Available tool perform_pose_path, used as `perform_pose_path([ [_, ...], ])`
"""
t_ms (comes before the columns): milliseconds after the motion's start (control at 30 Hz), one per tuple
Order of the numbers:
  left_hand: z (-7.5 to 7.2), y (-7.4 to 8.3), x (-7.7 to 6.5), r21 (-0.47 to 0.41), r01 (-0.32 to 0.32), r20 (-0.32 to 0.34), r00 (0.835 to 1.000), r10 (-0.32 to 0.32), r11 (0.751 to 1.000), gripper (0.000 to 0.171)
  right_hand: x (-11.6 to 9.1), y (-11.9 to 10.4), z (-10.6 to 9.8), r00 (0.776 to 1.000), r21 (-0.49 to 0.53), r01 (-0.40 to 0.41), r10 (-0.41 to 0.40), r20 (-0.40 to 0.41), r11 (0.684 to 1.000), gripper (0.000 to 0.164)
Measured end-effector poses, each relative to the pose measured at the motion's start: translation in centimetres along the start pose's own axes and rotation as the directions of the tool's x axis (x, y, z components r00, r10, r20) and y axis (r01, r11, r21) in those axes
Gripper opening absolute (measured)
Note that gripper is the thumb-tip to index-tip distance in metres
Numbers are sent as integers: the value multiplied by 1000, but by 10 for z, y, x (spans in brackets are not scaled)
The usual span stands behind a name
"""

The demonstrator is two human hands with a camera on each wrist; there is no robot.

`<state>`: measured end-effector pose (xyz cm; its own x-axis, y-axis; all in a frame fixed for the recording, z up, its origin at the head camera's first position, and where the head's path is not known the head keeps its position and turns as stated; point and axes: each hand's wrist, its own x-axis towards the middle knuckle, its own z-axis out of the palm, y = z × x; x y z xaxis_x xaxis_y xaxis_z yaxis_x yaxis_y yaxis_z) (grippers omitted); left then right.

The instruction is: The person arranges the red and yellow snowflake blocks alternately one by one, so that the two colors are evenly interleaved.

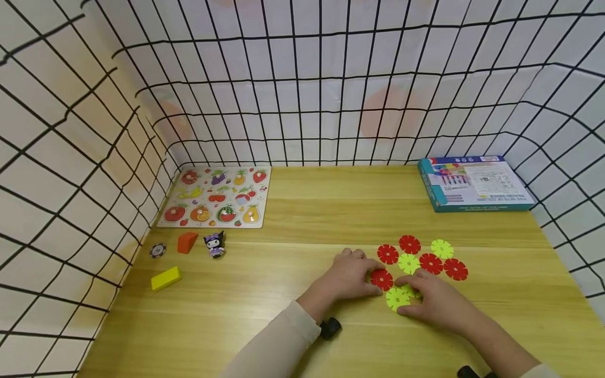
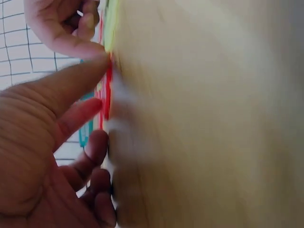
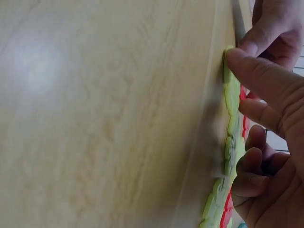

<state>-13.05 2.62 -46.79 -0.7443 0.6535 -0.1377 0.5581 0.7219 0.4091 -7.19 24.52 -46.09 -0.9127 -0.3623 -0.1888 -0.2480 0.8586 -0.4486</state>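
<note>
In the head view, my left hand [image 1: 351, 275] pinches a red notched disc [image 1: 382, 280] at its edges with thumb and index finger. My right hand [image 1: 437, 299] holds a yellow notched disc [image 1: 397, 299] the same way, close beside the red one. Another yellow disc is partly hidden beneath the right fingers. Both wrist views show the discs edge-on, low at the wooden tabletop, with the red disc [image 2: 109, 95] by the left fingertips and the yellow disc [image 3: 230, 71] at the right thumb. Beyond the hands lie several loose discs, including a yellow one [image 1: 409, 263] and a red one [image 1: 431, 263].
A fruit puzzle board [image 1: 215, 212] lies at the back left. Nearer are a poker chip [image 1: 158, 250], an orange block [image 1: 187, 242], a small figurine [image 1: 215, 245] and a yellow block [image 1: 166, 279]. A flat box [image 1: 477, 184] sits back right. Black wire mesh [image 1: 321, 110] encloses the table.
</note>
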Motion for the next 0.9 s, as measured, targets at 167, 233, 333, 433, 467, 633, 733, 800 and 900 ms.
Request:
perform_pose_path([
  [167, 4, 3, 3, -17, 41, -9, 999, -42, 999, 46, 0, -3, -1, 1000, 7, 24, -23, -17, 1000, 43],
  [233, 5, 2, 4, -57, 54, -18, 998, -55, 997, 44, 1, -4, -1, 1000, 12, 20, -20, -10, 1000, 42],
  [333, 5, 0, 4, -120, 76, -15, 997, -78, 990, 40, 3, -6, -2, 1000, 13, 9, -9, 6, 1000, 41],
  [433, 5, -1, 4, -157, 94, -6, 995, -96, 983, 39, 4, -6, -2, 1000, 8, 3, -4, 16, 1000, 42],
  [467, 5, -2, 4, -162, 99, -3, 995, -101, 982, 39, 5, -7, -2, 1000, 7, 1, -1, 21, 1000, 42],
  [633, 3, -2, 3, -179, 113, 9, 994, -113, 977, 39, 8, -6, -2, 999, 24, -22, 21, 35, 999, 43],
  [733, 1, -1, 3, -185, 114, 17, 993, -113, 976, 39, 11, -5, -2, 999, 32, -28, 27, 36, 999, 44],
  [800, 0, -1, 4, -186, 116, 22, 993, -114, 976, 38, 12, -5, -2, 999, 30, -26, 25, 38, 999, 44],
  [900, 0, -1, 4, -195, 123, 32, 992, -119, 973, 36, 13, -4, -2, 999, 28, -25, 24, 46, 999, 44],
])
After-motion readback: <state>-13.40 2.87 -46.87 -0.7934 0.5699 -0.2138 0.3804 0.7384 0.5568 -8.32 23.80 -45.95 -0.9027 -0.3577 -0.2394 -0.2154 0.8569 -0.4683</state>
